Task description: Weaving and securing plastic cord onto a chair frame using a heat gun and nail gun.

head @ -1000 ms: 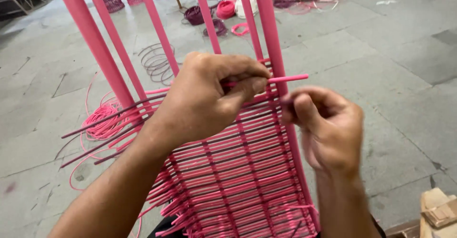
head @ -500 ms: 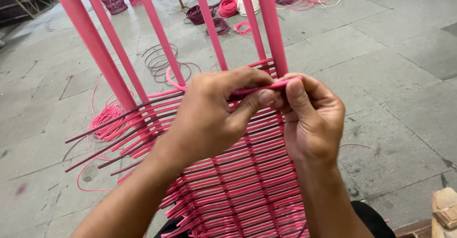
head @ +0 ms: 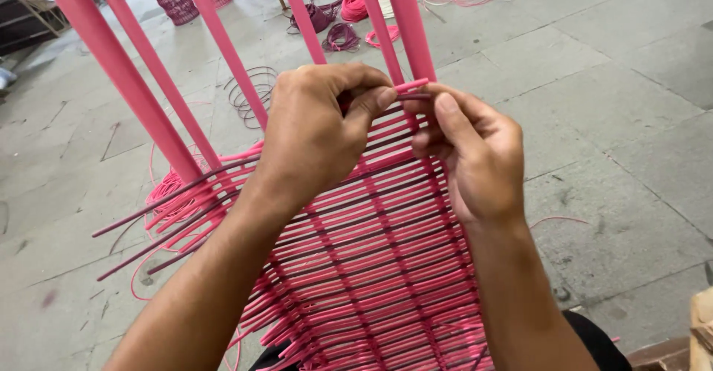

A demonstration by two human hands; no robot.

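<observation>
A pink frame of upright rods [head: 126, 81] stands in front of me, its lower part woven with pink and dark strands [head: 371, 282]. My left hand [head: 316, 129] pinches a pink strand [head: 411, 86] at the top of the weave, thumb and forefinger closed on it. My right hand [head: 471, 152] grips the same strand beside the right upright, fingers curled around it. Loose strand ends [head: 156, 222] stick out to the left of the weave.
The concrete floor [head: 594, 103] spreads all round. Coils of pink and dark cord [head: 349, 14] lie at the back, with small woven baskets [head: 174, 0] and a wire ring frame [head: 249, 92]. A pink cord coil [head: 167, 193] lies left of the frame.
My hands have come together at the top row. The pink strand end that stuck out to the right has been drawn in, and the view has shifted closer.
</observation>
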